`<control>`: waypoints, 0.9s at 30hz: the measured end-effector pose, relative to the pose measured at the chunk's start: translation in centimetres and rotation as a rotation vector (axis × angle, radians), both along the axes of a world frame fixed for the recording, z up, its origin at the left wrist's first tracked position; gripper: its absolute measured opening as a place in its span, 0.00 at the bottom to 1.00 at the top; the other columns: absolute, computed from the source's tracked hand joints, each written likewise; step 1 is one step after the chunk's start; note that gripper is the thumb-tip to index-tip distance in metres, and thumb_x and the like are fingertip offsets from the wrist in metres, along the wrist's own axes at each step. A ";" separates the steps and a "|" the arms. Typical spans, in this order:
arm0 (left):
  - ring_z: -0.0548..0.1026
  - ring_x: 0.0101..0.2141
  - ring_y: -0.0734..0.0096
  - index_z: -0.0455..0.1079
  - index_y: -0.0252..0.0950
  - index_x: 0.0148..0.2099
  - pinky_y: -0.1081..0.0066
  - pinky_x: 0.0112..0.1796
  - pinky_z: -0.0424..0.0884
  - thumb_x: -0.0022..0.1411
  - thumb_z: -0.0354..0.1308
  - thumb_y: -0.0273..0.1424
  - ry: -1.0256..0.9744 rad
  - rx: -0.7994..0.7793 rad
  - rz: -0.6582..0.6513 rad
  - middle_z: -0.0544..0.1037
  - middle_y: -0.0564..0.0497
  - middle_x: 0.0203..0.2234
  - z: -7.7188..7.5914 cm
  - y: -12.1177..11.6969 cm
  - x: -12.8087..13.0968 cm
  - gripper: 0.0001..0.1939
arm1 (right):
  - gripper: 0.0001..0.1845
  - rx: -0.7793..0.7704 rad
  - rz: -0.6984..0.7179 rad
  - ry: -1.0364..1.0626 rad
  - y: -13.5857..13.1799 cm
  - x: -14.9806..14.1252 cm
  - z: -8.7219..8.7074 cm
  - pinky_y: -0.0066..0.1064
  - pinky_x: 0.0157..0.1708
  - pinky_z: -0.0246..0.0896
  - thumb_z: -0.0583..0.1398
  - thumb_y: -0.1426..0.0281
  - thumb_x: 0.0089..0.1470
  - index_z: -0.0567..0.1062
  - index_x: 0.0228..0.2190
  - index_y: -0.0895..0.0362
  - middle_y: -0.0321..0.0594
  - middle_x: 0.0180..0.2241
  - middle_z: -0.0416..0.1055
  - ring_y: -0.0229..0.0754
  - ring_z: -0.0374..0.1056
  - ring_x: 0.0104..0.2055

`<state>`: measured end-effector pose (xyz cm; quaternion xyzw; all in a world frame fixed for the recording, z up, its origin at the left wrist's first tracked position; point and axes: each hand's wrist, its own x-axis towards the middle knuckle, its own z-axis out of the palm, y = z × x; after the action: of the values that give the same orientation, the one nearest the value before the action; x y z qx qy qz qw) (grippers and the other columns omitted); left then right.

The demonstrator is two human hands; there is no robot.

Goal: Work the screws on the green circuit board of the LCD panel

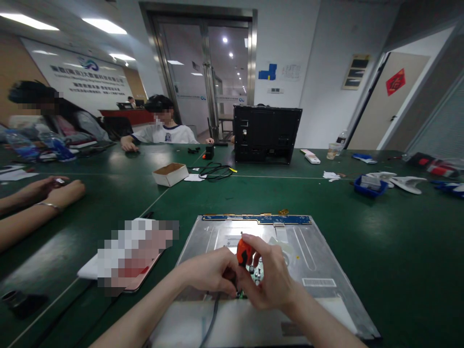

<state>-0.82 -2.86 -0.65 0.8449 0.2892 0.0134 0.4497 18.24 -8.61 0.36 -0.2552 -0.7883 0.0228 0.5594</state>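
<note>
A flat metal display panel (315, 261) lies back side up in front of me, with a blue circuit strip (232, 220) along its far edge. My right hand (273, 273) grips an orange-and-black screwdriver (243, 252) above a small green circuit board (258, 274) on the panel. The screwdriver's lower end is hidden by fingers. Close beside it, my left hand (213, 270) has its fingers curled at the board's near edge; what they pinch is hidden. A dark cable (213, 316) runs from under these fingers toward me.
Left of the panel lies a pink-edged phone (139, 279) beside a blurred white item. Another person's hands (60, 193) rest further left. Across the green table (398, 241) stand a black monitor casing (268, 135), a small box (170, 175), coiled cable (215, 171) and a blue tray (369, 186).
</note>
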 end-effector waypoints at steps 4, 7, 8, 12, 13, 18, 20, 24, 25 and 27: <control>0.65 0.24 0.72 0.77 0.34 0.38 0.75 0.26 0.61 0.55 0.66 0.30 -0.020 0.012 0.000 0.70 0.56 0.23 -0.1 0.0 -0.1 0.08 | 0.28 0.020 0.006 0.011 0.0 0.0 0.0 0.32 0.22 0.68 0.53 0.72 0.59 0.57 0.60 0.56 0.40 0.34 0.75 0.41 0.71 0.26; 0.65 0.24 0.72 0.77 0.34 0.36 0.74 0.26 0.62 0.55 0.66 0.31 -0.035 0.022 -0.008 0.70 0.55 0.22 -0.3 0.0 -0.2 0.06 | 0.26 0.023 0.006 0.013 0.0 -0.1 0.0 0.31 0.21 0.67 0.53 0.72 0.61 0.58 0.60 0.56 0.40 0.33 0.75 0.40 0.71 0.25; 0.65 0.24 0.72 0.77 0.33 0.35 0.74 0.27 0.62 0.56 0.66 0.31 -0.044 0.022 -0.014 0.70 0.55 0.22 -0.4 0.0 -0.3 0.06 | 0.25 0.025 0.008 0.014 0.0 -0.2 0.0 0.31 0.21 0.67 0.53 0.71 0.62 0.58 0.59 0.56 0.40 0.33 0.75 0.40 0.71 0.25; 0.68 0.26 0.71 0.78 0.34 0.36 0.74 0.28 0.65 0.59 0.64 0.32 -0.074 0.021 -0.037 0.72 0.54 0.23 -0.9 0.0 -0.3 0.06 | 0.21 0.040 -0.014 0.031 0.1 -0.3 0.0 0.29 0.20 0.64 0.52 0.69 0.65 0.59 0.58 0.57 0.39 0.32 0.74 0.38 0.69 0.23; 0.69 0.27 0.70 0.78 0.34 0.36 0.74 0.29 0.66 0.59 0.65 0.32 -0.073 0.021 -0.038 0.72 0.54 0.24 -1.0 0.0 -0.3 0.07 | 0.20 0.040 -0.024 0.032 0.1 -0.3 0.0 0.29 0.19 0.63 0.52 0.69 0.65 0.59 0.57 0.57 0.39 0.32 0.74 0.38 0.68 0.22; 0.71 0.29 0.67 0.78 0.34 0.38 0.72 0.32 0.69 0.56 0.67 0.31 -0.075 0.024 -0.017 0.75 0.53 0.27 -1.2 0.2 -0.4 0.08 | 0.19 0.042 -0.032 0.030 0.2 -0.4 -0.1 0.29 0.19 0.61 0.52 0.68 0.66 0.60 0.56 0.58 0.39 0.31 0.74 0.38 0.67 0.23; 0.71 0.29 0.67 0.78 0.34 0.38 0.73 0.31 0.68 0.56 0.67 0.30 -0.082 0.024 -0.018 0.75 0.52 0.27 -1.2 0.2 -0.4 0.07 | 0.19 0.042 -0.021 0.026 0.2 -0.4 -0.1 0.30 0.20 0.61 0.53 0.68 0.66 0.61 0.57 0.58 0.39 0.31 0.74 0.38 0.68 0.23; 0.69 0.27 0.69 0.79 0.34 0.38 0.74 0.28 0.65 0.57 0.65 0.29 -0.086 0.022 -0.037 0.74 0.53 0.25 -1.2 0.1 -0.4 0.06 | 0.21 0.058 0.015 0.025 0.3 -0.3 0.1 0.30 0.19 0.62 0.53 0.70 0.64 0.61 0.58 0.60 0.41 0.32 0.75 0.39 0.69 0.24; 0.69 0.26 0.70 0.79 0.34 0.37 0.74 0.28 0.64 0.56 0.65 0.28 -0.085 0.023 -0.039 0.73 0.53 0.25 -1.2 0.1 -0.4 0.05 | 0.22 0.061 0.023 0.027 0.3 -0.3 0.1 0.30 0.19 0.63 0.53 0.70 0.64 0.61 0.58 0.60 0.41 0.32 0.75 0.39 0.69 0.24; 0.68 0.26 0.70 0.79 0.34 0.35 0.74 0.27 0.62 0.56 0.65 0.28 -0.083 0.027 -0.039 0.72 0.54 0.24 -1.1 0.1 -0.4 0.04 | 0.23 0.066 0.034 0.031 0.3 -0.2 0.1 0.30 0.20 0.64 0.53 0.70 0.63 0.61 0.58 0.61 0.42 0.33 0.76 0.39 0.70 0.24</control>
<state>-1.23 -2.78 -1.76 0.8551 0.2537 0.0436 0.4500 18.00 -8.30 0.48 -0.2229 -0.7841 0.0102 0.5792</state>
